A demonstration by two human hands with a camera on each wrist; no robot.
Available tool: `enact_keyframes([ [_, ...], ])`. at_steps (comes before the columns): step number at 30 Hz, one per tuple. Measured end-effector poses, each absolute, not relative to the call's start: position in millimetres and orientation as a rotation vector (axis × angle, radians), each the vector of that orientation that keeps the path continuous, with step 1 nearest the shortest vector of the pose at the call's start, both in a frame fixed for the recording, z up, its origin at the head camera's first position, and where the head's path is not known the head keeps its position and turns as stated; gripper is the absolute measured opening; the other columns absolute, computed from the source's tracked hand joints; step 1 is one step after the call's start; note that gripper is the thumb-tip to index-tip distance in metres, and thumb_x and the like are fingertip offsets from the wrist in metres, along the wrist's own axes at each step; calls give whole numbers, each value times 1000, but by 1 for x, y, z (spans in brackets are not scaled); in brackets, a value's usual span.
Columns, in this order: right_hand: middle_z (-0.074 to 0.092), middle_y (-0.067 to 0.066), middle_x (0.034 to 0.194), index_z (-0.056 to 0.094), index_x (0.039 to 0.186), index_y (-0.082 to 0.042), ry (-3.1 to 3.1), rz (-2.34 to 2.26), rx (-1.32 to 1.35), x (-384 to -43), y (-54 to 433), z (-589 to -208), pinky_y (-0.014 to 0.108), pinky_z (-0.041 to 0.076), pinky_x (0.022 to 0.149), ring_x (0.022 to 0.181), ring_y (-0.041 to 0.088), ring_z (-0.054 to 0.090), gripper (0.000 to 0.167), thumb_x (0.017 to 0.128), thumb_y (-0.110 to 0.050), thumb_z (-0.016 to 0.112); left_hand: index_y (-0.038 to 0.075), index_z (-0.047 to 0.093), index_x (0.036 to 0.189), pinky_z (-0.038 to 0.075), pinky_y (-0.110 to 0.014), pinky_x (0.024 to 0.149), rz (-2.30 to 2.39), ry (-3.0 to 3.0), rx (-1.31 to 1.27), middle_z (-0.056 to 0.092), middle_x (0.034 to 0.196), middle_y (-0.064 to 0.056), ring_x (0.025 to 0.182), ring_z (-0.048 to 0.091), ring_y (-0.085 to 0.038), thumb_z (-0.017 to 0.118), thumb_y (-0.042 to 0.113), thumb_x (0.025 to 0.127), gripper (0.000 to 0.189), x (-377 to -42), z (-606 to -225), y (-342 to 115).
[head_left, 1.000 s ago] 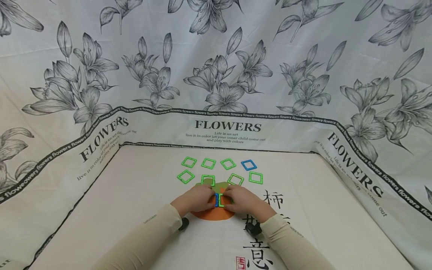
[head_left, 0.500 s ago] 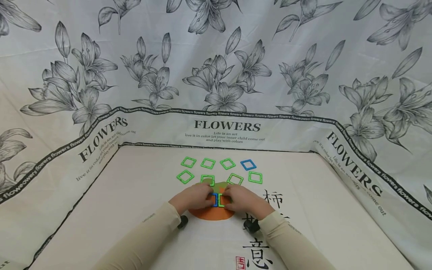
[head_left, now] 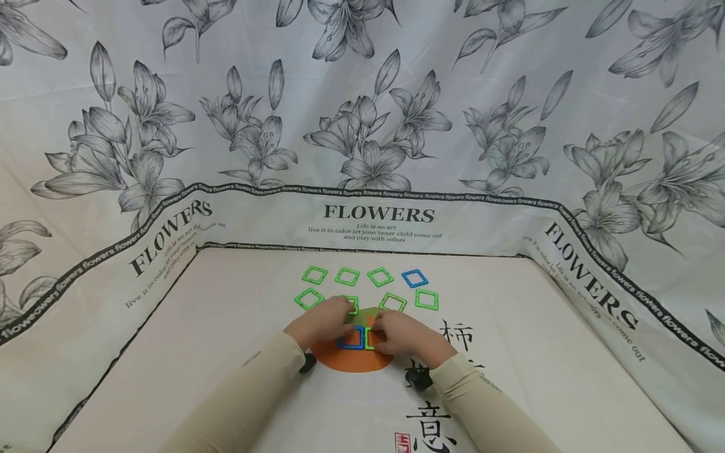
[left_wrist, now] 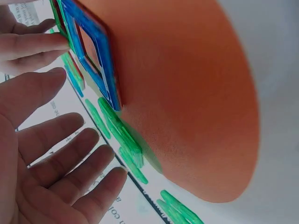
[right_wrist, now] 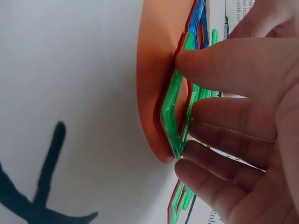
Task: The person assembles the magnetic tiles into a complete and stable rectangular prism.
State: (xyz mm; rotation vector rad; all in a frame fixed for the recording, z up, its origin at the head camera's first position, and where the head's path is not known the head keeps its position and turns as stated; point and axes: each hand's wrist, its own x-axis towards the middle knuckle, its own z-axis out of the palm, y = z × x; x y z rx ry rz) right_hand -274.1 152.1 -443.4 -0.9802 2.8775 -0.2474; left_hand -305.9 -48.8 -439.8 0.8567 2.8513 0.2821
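Note:
A blue square frame tile (head_left: 362, 338) and a green square frame tile (head_left: 367, 338) lie edge to edge on the orange printed shape in the head view. Red edging shows beneath both in the wrist views. My right hand (head_left: 404, 333) holds the green tile, thumb on its near side and fingers along the far side in the right wrist view. Fingers spread and relaxed, my left hand (left_wrist: 56, 158) is apart from the blue tile and holds nothing. In the head view it hovers by another green tile (head_left: 355, 306), which it partly hides.
Beyond the hands, several green tiles (head_left: 347, 284) and one blue tile (head_left: 415, 286) lie in two rows. The white cloth (head_left: 198, 352) bears large black characters (head_left: 428, 428) at right. Flower-printed fabric (head_left: 374, 151) rises behind and along both sides.
My left hand has let go of the blue tile and moved slightly up and away, uncovering more of it. My right hand stays on the green tile.

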Motion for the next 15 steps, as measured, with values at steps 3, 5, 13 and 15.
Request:
enact_keyframes([
  [3,59,-3,96,73,107,-8,2880,-255,-973,-274,152,-444,28,50,76,80,10,51,30,83,-27,74,11,67,114,51,-31,87,279,2866,865,61,104,-1,88,53,-14,61,29,93,28,-312,-442,-48],
  [5,60,-3,96,73,107,-8,2878,-264,-960,-274,151,-443,28,50,77,81,10,51,30,83,-27,74,13,68,108,50,-29,82,275,2873,871,59,98,1,84,52,-14,61,28,93,23,-315,-442,-47],
  [13,66,0,100,73,104,-7,2856,-300,-927,-274,150,-440,29,52,81,86,11,55,28,84,-26,74,10,67,117,50,-34,96,309,2857,746,67,107,0,91,56,-14,61,24,92,29,-328,-434,-41],
  [15,66,0,101,73,104,-8,2854,-297,-924,-273,150,-440,29,52,81,86,11,55,27,84,-26,74,9,65,121,50,-35,99,321,2853,722,68,113,-2,97,59,-15,62,23,92,32,-330,-432,-40],
])
